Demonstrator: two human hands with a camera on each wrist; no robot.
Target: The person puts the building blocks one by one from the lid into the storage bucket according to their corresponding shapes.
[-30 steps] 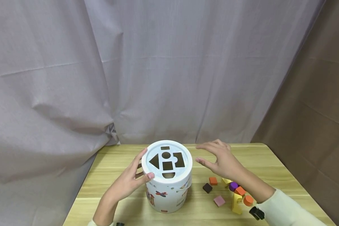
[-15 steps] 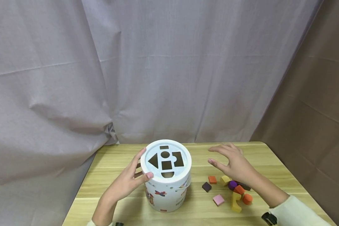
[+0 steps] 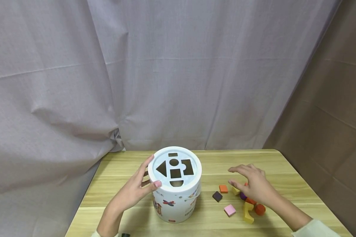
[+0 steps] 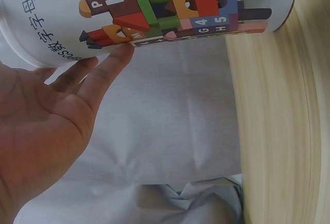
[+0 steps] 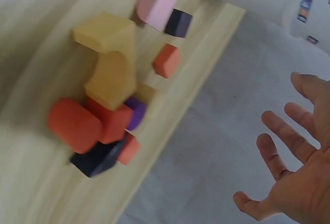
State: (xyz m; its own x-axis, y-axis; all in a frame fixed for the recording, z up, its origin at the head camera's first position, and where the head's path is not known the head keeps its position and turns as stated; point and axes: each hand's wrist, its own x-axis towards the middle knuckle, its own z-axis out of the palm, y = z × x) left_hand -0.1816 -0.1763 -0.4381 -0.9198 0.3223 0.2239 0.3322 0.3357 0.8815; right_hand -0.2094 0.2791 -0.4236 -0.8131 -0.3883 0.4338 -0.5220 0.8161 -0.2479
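Note:
A white printed bucket (image 3: pixel 178 205) stands upright on the table, its pale lid (image 3: pixel 163 157) cut with several shaped holes. My left hand (image 3: pixel 133 192) holds the bucket by its upper left side, the thumb over the lid's rim and the fingers against the wall. My right hand (image 3: pixel 256 184) hovers above the loose blocks, fingers spread and nothing held. Below it lie a yellow arch block (image 3: pixel 248 214), a red-orange cylinder (image 3: pixel 259 209) and a purple block (image 3: pixel 243 196). The right wrist view also shows a dark block (image 5: pixel 98 157), hidden behind the hand in the head view.
Between bucket and hand lie a pink block (image 3: pixel 229 210), a black block (image 3: pixel 217 196) and an orange block (image 3: pixel 223 189). The wooden table (image 3: pixel 127 161) ends at a grey curtain (image 3: pixel 178 82) behind; a brown curtain (image 3: pixel 323 131) hangs on the right.
My right hand has moved right, away from the bucket, and lower over the blocks. My left hand and the bucket have stayed put.

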